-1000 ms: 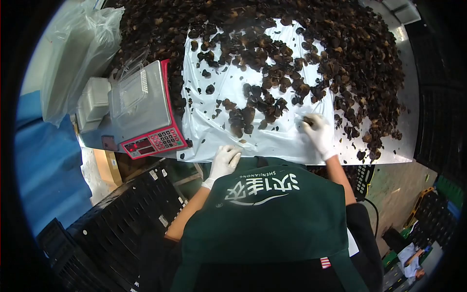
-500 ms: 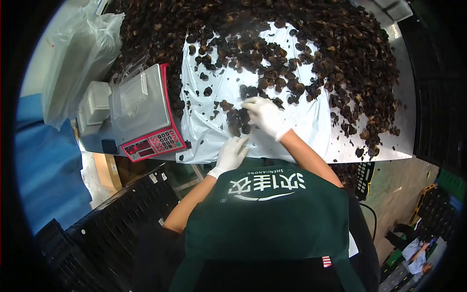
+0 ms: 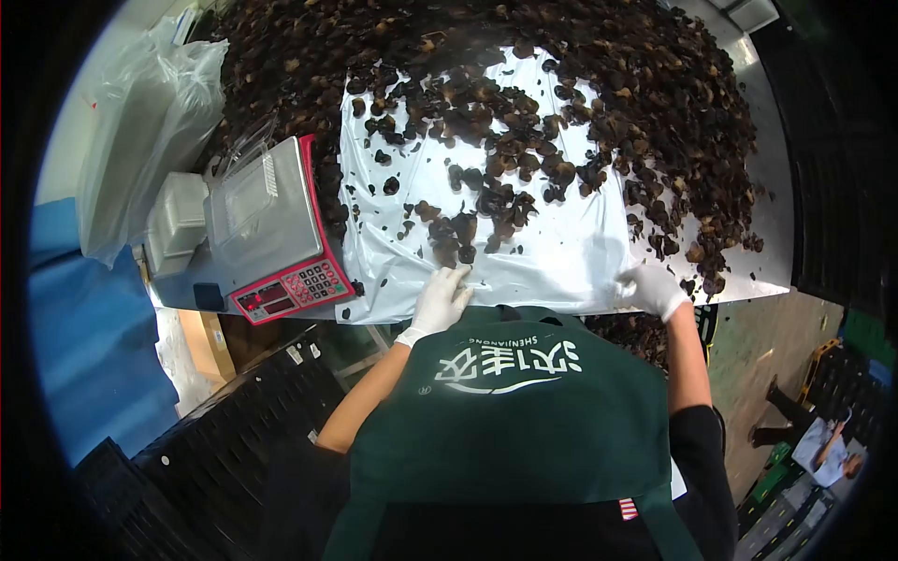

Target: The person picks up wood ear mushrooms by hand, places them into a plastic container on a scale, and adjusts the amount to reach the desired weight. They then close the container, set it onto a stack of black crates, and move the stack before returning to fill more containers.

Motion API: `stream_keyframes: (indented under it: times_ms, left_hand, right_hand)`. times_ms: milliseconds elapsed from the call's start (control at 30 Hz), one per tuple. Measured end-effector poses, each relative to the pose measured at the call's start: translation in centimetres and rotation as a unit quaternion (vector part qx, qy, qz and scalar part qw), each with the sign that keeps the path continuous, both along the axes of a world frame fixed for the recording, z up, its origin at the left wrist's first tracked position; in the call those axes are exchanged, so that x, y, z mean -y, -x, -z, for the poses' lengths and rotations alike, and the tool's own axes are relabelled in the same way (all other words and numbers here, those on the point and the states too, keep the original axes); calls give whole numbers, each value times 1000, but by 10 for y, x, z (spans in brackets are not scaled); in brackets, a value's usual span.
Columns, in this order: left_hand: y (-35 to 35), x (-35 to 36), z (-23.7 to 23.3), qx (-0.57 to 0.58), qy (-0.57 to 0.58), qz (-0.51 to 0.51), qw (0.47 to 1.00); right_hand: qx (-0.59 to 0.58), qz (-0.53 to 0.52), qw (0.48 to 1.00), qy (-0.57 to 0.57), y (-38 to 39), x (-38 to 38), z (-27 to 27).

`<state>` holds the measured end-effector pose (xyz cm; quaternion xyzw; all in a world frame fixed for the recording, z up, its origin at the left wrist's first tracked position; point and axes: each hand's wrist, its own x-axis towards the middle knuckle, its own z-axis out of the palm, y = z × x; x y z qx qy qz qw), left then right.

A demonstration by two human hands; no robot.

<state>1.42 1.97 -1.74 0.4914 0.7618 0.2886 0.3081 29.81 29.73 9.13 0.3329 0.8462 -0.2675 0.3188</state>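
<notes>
Left hand (image 3: 441, 301) is lying open, pinning the sheet (image 3: 561, 252) at the counter's (image 3: 772, 252) near edge, likely against slip; right hand (image 3: 652, 288) is curling at its near-right corner, can't tell grip; mushrooms (image 3: 486, 210) are sitting mid-sheet.

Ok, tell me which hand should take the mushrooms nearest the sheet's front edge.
Probably left: the left hand lies on the sheet just below those mushrooms; the right hand is away at the sheet's right corner.

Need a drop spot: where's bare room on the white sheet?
Bare: the near-right part of the sheet, between the small fungus cluster and the right hand; a narrower strip between scale and left hand. Crowded: far edge and right side, under the fungus pile.
</notes>
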Motion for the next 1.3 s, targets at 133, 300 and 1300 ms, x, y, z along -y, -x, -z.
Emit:
stream_keyframes:
  times_ms: [133,300,1300]
  left_hand:
    - [2,-1,-1,-21,-8,23,999]
    - [2,2,-9,8,-10,26,1000]
    - [4,-11,-13,-142,-8,-106,984]
  right_hand:
    - [-135,166,971,105,-20,19,0]
    - [-329,189,925,29,94,59,49]
    - [-362,56,886,-284,227,-16,89]
